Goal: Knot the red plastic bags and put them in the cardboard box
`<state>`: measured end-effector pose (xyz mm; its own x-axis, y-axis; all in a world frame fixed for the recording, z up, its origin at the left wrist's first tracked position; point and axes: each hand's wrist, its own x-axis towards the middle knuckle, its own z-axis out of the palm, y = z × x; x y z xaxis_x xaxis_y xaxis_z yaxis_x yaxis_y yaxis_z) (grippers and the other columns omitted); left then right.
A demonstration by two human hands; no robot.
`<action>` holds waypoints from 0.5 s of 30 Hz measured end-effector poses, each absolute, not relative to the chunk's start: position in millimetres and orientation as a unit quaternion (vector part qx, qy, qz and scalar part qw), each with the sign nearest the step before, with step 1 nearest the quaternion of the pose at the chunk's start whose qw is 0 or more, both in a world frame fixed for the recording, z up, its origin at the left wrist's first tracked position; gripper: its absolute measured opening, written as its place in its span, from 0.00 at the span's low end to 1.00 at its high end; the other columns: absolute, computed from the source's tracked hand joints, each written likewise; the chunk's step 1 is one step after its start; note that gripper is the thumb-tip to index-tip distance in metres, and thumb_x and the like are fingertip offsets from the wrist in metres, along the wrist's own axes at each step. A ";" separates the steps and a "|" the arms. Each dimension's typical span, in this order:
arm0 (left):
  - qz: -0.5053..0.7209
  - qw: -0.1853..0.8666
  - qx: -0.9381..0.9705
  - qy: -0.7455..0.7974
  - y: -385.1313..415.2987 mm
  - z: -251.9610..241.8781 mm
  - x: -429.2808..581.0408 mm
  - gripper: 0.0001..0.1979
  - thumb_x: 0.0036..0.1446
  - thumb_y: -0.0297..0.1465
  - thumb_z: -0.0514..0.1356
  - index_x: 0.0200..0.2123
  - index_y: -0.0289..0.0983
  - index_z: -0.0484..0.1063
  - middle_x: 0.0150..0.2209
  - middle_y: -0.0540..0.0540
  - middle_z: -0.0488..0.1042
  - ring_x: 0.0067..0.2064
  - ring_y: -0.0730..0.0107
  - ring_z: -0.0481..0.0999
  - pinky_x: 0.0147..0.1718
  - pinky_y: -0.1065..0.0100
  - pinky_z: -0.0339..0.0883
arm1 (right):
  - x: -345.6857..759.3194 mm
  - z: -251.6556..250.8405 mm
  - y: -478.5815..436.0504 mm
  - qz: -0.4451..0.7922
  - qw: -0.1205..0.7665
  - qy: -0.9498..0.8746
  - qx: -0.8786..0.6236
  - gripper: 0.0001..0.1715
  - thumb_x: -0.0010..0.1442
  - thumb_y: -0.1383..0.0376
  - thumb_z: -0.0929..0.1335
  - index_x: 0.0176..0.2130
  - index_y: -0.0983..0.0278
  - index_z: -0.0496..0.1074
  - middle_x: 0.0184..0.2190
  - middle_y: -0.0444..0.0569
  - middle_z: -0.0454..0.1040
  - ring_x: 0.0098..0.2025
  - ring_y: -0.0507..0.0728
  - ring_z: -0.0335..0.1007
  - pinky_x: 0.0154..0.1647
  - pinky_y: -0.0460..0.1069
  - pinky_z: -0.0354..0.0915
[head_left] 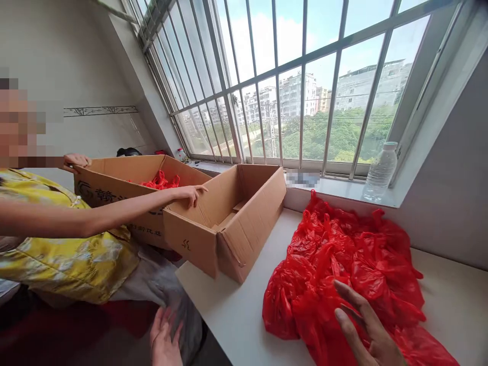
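Note:
My right hand [366, 328] lies on a heap of red plastic bags [343, 264] on the white table [236, 310], fingers stretched out and apart, holding nothing. My left hand [164, 340] hangs low below the table's near edge, fingers together and extended, empty. An open cardboard box [229, 218] stands on the table's left corner, left of the bags; I see no bags inside it. A person in a yellow top [68, 254] at the left rests a hand [190, 193] on that box's rim.
A second cardboard box [125, 178] behind holds red bags [160, 180]; the person's other hand [76, 161] grips its far edge. A clear water bottle [379, 173] stands on the window sill. Barred windows run along the back.

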<state>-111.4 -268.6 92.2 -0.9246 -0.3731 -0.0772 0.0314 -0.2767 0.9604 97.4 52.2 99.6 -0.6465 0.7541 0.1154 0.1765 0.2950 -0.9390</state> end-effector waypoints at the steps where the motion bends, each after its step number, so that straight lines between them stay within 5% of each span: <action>1: -0.800 0.122 0.125 -0.574 -259.1 101.4 -121.4 0.29 0.48 0.54 0.64 0.52 0.52 0.70 0.65 0.50 0.66 0.71 0.47 0.52 0.69 0.48 0.46 | 98.7 96.2 53.0 0.505 0.293 -0.752 -0.306 0.31 0.64 0.43 0.61 0.62 0.50 0.64 0.63 0.47 0.68 0.59 0.64 0.72 0.61 0.59 0.69; 7: -0.838 0.020 0.053 -0.543 -186.7 139.6 -148.8 0.36 0.49 0.58 0.64 0.60 0.55 0.68 0.60 0.48 0.72 0.69 0.50 0.59 0.67 0.47 0.49 | 112.2 54.2 77.0 0.425 0.323 -0.798 -0.279 0.28 0.66 0.47 0.62 0.61 0.51 0.66 0.60 0.47 0.72 0.58 0.63 0.73 0.59 0.59 0.71; 11: -0.841 0.010 0.063 -0.537 -159.2 144.4 -153.3 0.33 0.48 0.58 0.64 0.57 0.56 0.71 0.59 0.52 0.71 0.66 0.57 0.61 0.55 0.59 0.63 | 126.6 28.8 101.5 0.328 0.312 -0.867 -0.206 0.26 0.66 0.53 0.65 0.62 0.49 0.64 0.59 0.46 0.73 0.60 0.61 0.72 0.57 0.56 0.73; 15: -0.836 0.008 0.079 -0.543 -151.7 153.6 -159.9 0.29 0.49 0.54 0.65 0.55 0.57 0.71 0.59 0.55 0.70 0.61 0.63 0.66 0.43 0.66 0.66 | 132.5 19.6 103.2 0.291 0.275 -0.894 -0.200 0.28 0.68 0.55 0.64 0.65 0.50 0.61 0.61 0.48 0.71 0.62 0.60 0.70 0.57 0.55 0.72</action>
<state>-159.9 -151.7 153.6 -0.9874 -0.0984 -0.1235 -0.0729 -0.4097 0.9093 132.5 103.2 19.6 -0.7687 0.5182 0.3750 0.1979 0.7502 -0.6309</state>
